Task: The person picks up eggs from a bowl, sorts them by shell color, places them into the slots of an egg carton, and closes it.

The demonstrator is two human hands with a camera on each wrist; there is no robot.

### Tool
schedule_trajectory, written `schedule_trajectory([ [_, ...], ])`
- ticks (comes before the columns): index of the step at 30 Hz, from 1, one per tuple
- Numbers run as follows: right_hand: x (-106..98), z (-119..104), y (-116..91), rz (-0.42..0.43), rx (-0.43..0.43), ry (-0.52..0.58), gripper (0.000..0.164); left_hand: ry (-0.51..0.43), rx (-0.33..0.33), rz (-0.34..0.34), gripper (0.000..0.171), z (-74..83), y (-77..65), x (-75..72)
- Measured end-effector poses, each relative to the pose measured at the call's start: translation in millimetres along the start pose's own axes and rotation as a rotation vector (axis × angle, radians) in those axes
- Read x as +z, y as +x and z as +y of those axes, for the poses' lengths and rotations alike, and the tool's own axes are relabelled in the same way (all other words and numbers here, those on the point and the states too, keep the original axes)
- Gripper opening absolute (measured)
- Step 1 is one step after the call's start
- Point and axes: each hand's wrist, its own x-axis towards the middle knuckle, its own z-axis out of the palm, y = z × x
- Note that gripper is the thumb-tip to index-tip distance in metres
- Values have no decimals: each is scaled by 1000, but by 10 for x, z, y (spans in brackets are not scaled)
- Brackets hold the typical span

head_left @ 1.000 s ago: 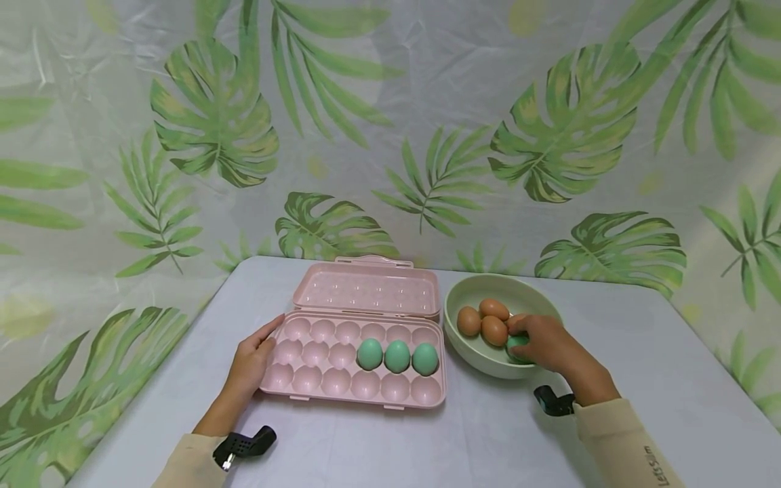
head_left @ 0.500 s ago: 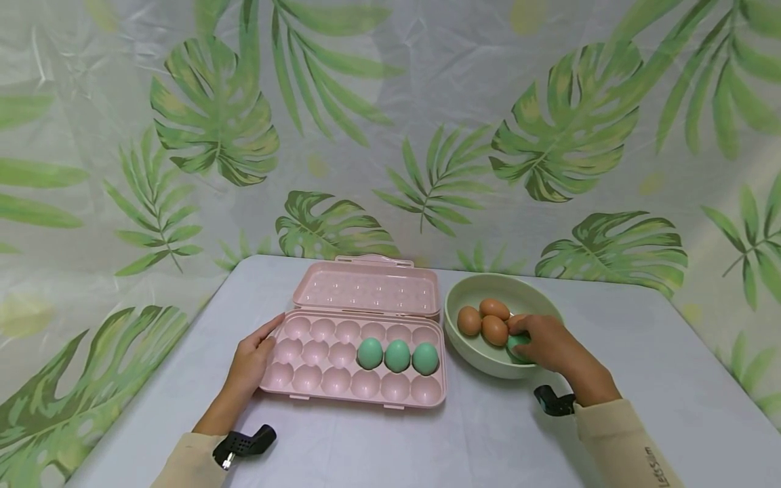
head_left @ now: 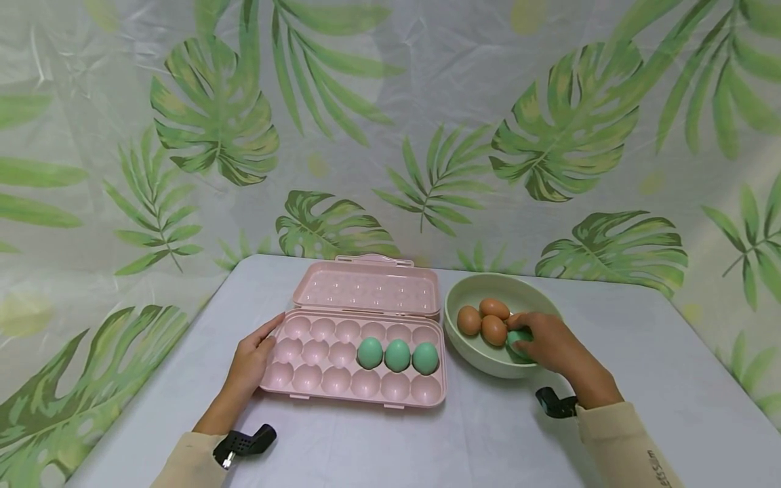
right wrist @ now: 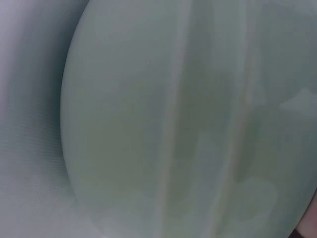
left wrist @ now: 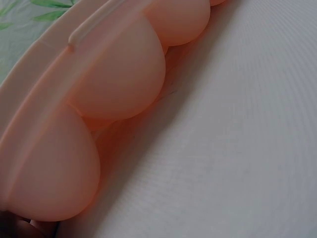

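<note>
My left hand [head_left: 251,359] holds the left edge of a pink egg box [head_left: 338,400] that lies with its lid folded back. Three green eggs [head_left: 397,356] stand in the right half of its middle row. My right hand [head_left: 552,344] reaches into a pale green bowl [head_left: 494,367] and pinches a green egg [head_left: 516,343] between thumb and fingers. Several brown eggs [head_left: 494,331] lie beside it, one partly hidden by the fingers. The left wrist view shows the undersides of the box's cups [left wrist: 119,74]; the right wrist view shows the bowl's outer wall [right wrist: 124,119].
Behind the cups lies the box's open lid [head_left: 366,288]. A white cloth [head_left: 342,447] covers the table. A leaf-patterned curtain [head_left: 427,102] hangs at the table's back edge. A black wrist camera [head_left: 244,444] sits on the left forearm, another camera [head_left: 555,403] on the right.
The right hand has shifted very slightly within the bowl, and a little more of the green egg shows. My left hand and the egg box have stayed still.
</note>
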Motion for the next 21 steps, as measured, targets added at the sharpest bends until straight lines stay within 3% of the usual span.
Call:
schedule_trajectory([
  [11,23,43,-21,83,-7,29,30,15,15,3,44,-20,10,-2],
  [21,15,76,-61,118,53,122,32,24,19,13,43,-55,30,-2],
])
